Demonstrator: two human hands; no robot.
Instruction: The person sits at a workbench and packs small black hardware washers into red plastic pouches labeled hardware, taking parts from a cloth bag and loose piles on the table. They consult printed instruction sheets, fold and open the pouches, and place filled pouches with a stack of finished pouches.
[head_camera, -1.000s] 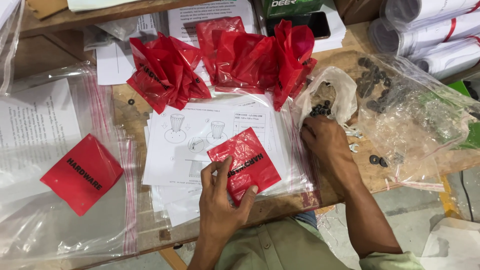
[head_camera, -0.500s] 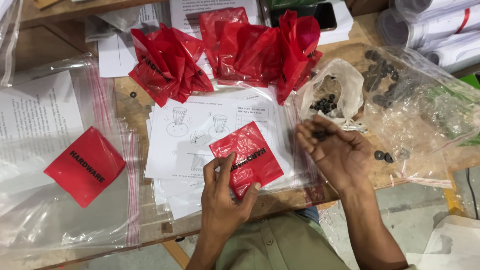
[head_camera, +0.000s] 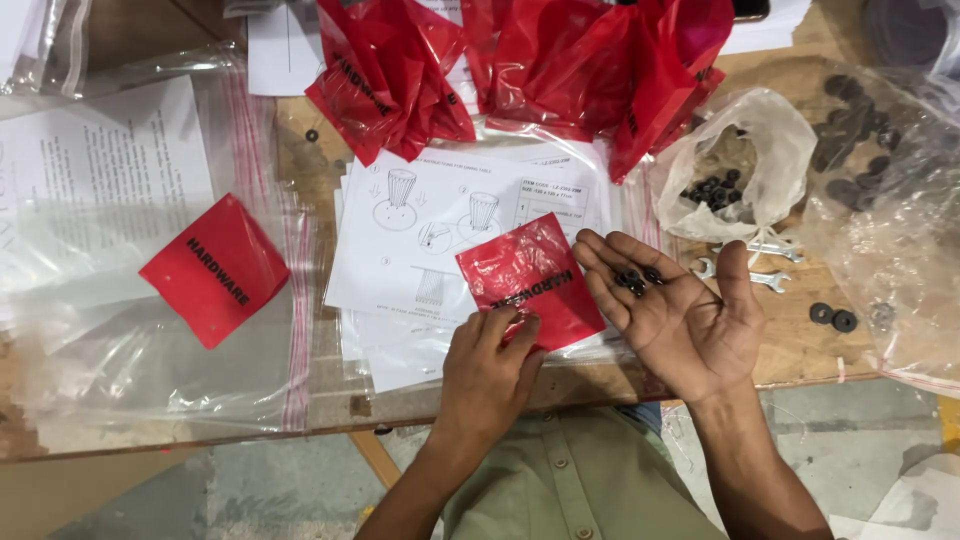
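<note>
My left hand (head_camera: 487, 365) pinches the lower corner of a small red plastic bag (head_camera: 530, 275) that lies on a stack of white instruction sheets (head_camera: 440, 225). To its right, my right hand (head_camera: 680, 310) is turned palm up, fingers spread, with several small black washers (head_camera: 633, 279) resting on the fingers. Just beyond that hand stands a clear plastic bag of black washers (head_camera: 735, 170).
A second small red bag (head_camera: 215, 268) lies on clear zip bags (head_camera: 150, 350) at the left. A heap of red bags (head_camera: 530, 70) fills the back. Flat spanners (head_camera: 755, 262) and two loose washers (head_camera: 833, 317) lie right. The wooden table's front edge (head_camera: 420, 405) is near me.
My right hand came out of the washer bag, drew back toward me and turned palm up with washers on it. The left hand kept its hold on the red bag.
</note>
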